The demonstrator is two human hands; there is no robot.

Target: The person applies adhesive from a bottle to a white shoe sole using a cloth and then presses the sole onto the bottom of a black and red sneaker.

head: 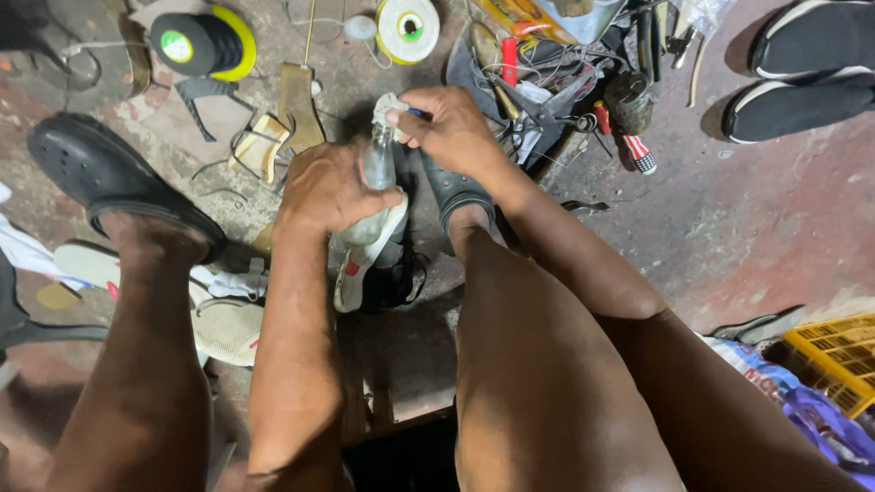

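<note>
**Shoe held upright on a crowded floor**

Your left hand (pixel 324 189) is clamped around a pale shoe (pixel 372 239) at the centre, held between your knees. Your right hand (pixel 451 130), at one o'clock from it, pinches a small blue-tipped tool (pixel 417 114) against a white scrap (pixel 389 107) at the shoe's top. Likely slip: the tool could skid off toward your left fingers. Scissors (pixel 547 117) and loose tools lie at two o'clock, near your foot; a thread spool (pixel 407 27) sits at twelve.
</note>
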